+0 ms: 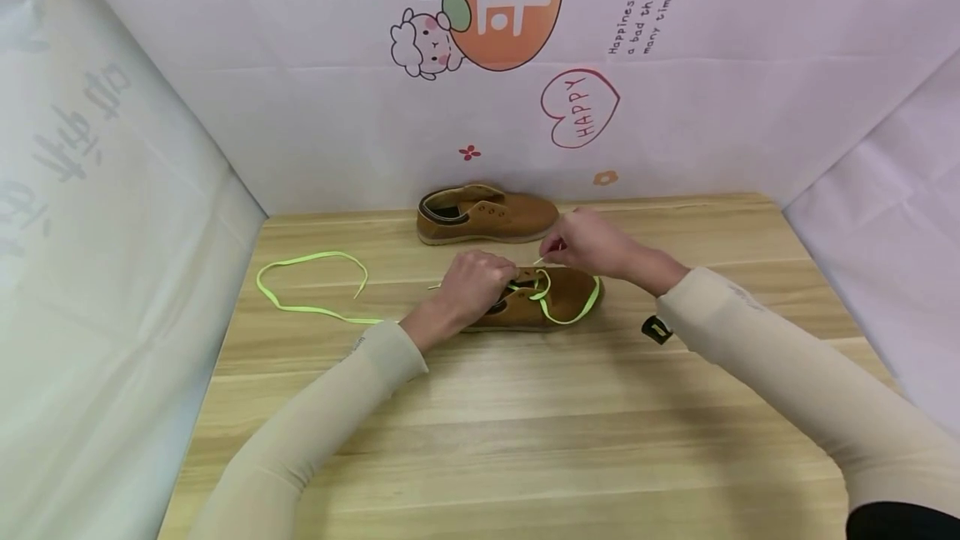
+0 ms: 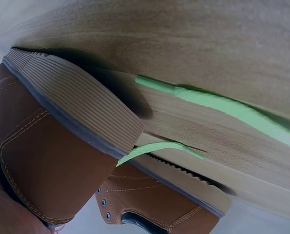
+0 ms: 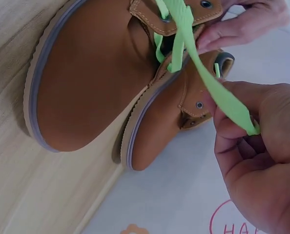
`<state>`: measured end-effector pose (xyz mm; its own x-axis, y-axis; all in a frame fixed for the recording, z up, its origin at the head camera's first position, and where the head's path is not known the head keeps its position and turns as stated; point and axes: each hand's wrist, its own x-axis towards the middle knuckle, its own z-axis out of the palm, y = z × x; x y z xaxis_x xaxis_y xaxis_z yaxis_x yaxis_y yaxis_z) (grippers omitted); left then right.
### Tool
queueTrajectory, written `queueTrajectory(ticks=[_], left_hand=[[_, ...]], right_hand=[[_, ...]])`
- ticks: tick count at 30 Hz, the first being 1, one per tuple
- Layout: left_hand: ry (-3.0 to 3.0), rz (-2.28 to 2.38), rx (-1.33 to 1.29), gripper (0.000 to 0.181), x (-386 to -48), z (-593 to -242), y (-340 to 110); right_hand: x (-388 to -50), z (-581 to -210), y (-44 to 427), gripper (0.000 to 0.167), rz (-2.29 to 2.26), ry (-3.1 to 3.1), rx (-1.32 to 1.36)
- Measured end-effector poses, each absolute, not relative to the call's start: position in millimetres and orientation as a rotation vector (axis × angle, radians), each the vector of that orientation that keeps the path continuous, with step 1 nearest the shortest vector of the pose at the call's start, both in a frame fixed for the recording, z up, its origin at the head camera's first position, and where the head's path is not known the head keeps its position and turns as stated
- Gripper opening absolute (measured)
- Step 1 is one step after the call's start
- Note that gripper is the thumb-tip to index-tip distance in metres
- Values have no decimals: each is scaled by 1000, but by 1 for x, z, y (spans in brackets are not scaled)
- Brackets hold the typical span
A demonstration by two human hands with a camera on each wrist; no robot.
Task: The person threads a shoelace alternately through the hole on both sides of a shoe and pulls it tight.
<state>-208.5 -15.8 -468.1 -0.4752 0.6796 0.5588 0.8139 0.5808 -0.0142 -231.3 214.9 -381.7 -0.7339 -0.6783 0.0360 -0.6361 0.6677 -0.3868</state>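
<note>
A brown low-cut shoe (image 1: pixel 573 288) with a ribbed pale sole lies sideways on the wooden table, toe to the right. My left hand (image 1: pixel 472 283) grips its upper near the opening; in the right wrist view the left thumb and fingers (image 3: pixel 242 29) pinch the eyelet flap. Above the front eyelets, my right hand (image 1: pixel 592 242) pinches a yellow-green shoelace (image 3: pixel 223 100) between thumb and curled fingers and holds it taut. The lace runs through the front eyelets, and a loop of it hangs over the toe. Part of the shoe's opening is hidden behind my left hand.
A second brown shoe (image 1: pixel 517 211), with no lace in its visible eyelets, stands behind, near the printed white backdrop (image 1: pixel 337 123). Another length of yellow-green lace (image 1: pixel 300 308) curves over the table at left. A small black tag-like item (image 1: pixel 657 329) lies by the right sleeve.
</note>
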Motion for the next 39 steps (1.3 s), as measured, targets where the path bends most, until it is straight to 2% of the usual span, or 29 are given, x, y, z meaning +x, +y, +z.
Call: queueTrajectory(ticks=[5,11,21,33,39], left_hand=[[-2300,-332,-1186,19,-208,-469,-16],[-2299,-344,-1175,18,-207,-470,-17],[-2295,-376,-1167,27,-208,-470,-16],[-2293,-405,-1145,36,-208,-469,-15],[-2302,-412,-1135,32,-208,-470,-16]], right_hand=[[-233,-388,208,12,-480,2758,-1212],[-234,-393,202,27,-400,2739,-1288],[-237,-400,197,33,-367,2736,-1332],[-237,-401,192,25,-311,2702,-1330],[-234,-403,191,23,-328,2699,-1319]])
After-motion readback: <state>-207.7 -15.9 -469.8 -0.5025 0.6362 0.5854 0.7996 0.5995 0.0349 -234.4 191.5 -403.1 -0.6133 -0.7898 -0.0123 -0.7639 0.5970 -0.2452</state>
